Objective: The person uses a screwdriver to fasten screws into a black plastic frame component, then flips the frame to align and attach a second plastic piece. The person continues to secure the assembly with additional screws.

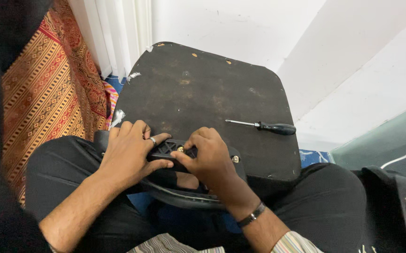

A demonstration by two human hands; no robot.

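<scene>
Both hands grip a black plastic bracket (174,151) at lower centre: left hand (130,150) holding its edge, right hand (207,157) pinching a bolt (181,149). Screwdriver (264,125) lies right, on dark seat board (203,89).

Count: one dark board (203,93); one black bracket (172,150); two bolts (181,149); one screwdriver (266,126); two hands (130,147).

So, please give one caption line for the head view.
Both hands, left and right, press a black plastic bracket onto a dark board; screwdriver beside.
</scene>
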